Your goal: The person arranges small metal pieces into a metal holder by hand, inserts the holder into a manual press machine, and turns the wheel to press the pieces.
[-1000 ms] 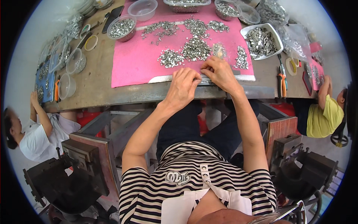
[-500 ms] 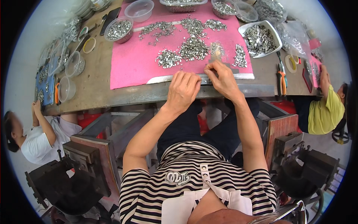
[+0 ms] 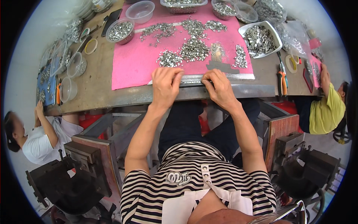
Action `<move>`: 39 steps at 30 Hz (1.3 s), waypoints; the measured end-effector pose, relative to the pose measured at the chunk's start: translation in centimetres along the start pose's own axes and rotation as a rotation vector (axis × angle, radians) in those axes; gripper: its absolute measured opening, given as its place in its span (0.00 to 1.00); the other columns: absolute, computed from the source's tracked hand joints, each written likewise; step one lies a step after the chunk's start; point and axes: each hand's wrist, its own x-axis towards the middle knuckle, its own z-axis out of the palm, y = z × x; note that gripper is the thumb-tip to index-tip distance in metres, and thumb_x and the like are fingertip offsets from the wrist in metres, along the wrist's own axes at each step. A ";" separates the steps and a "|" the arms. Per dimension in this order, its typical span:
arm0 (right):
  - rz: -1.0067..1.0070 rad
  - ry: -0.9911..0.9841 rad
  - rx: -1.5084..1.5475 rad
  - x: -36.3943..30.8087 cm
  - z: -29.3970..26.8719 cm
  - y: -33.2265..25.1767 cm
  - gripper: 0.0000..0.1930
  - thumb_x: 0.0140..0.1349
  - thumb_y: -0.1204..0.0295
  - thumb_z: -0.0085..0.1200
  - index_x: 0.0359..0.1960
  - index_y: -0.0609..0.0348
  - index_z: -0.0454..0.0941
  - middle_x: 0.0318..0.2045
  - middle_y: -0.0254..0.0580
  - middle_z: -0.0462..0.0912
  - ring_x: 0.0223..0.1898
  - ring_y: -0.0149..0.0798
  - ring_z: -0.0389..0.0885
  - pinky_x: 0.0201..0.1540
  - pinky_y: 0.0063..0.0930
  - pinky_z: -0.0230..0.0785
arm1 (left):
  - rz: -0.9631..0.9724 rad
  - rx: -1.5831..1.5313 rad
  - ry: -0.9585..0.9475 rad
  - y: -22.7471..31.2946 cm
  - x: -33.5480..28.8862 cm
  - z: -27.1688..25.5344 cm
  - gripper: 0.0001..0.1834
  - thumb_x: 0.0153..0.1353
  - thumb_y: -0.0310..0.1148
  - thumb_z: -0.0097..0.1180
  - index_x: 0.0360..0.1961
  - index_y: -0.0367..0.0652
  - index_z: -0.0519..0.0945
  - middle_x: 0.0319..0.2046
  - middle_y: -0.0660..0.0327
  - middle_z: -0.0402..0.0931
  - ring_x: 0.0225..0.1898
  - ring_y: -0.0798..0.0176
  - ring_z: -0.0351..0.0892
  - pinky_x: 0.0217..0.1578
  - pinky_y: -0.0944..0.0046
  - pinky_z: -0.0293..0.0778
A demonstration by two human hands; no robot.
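Note:
At the front edge of the pink mat (image 3: 128, 69), both my hands are over a long, narrow silvery strip (image 3: 192, 79). My left hand (image 3: 164, 86) is closed at the strip's left part, thumb against bent fingers. Farther right, my right hand (image 3: 220, 86) curls its fingers down to the same strip in a pinch. Whatever is between the fingertips is too small or hidden to name. Just beyond my right hand lies a flat grey plate (image 3: 222, 67) with a stepped outline. Piles of small shiny metal pieces (image 3: 194, 49) spread over the mat behind my hands.
A round tub of metal pieces (image 3: 120, 31) and an unfilled clear tub (image 3: 140, 12) stand left. A white tray of pieces (image 3: 261, 39) and orange-handled pliers (image 3: 282, 80) are right. Co-workers in white (image 3: 41, 143) and yellow (image 3: 328, 112) sit either side. A metal edge (image 3: 242, 90) borders the bench.
My left hand has moved left along the strip, widening the gap between my hands. My right hand has drawn slightly back toward me, uncovering more of the grey plate.

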 end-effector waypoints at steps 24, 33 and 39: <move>0.265 0.447 0.153 -2.2 0.1 2.3 0.04 0.62 0.80 0.61 0.38 0.62 0.82 0.31 0.41 0.82 0.33 0.40 0.80 0.38 0.31 0.71 | 0.187 0.349 -0.344 -2.4 3.8 0.4 0.04 0.62 0.29 0.62 0.36 0.43 0.82 0.32 0.60 0.79 0.40 0.53 0.76 0.49 0.51 0.64; 0.291 0.479 0.154 -2.4 0.2 2.6 0.04 0.62 0.78 0.62 0.38 0.61 0.82 0.30 0.40 0.82 0.32 0.39 0.80 0.38 0.31 0.71 | 0.058 -0.090 -0.301 3.2 1.1 2.7 0.03 0.63 0.24 0.58 0.37 0.40 0.77 0.34 0.57 0.77 0.38 0.53 0.75 0.45 0.55 0.66; 0.349 0.500 0.222 -2.5 0.2 2.9 0.04 0.63 0.78 0.62 0.39 0.62 0.82 0.31 0.40 0.83 0.32 0.38 0.81 0.38 0.30 0.72 | 0.082 -0.060 -0.261 3.2 0.4 3.6 0.04 0.62 0.24 0.59 0.37 0.40 0.76 0.34 0.58 0.77 0.38 0.53 0.75 0.44 0.55 0.65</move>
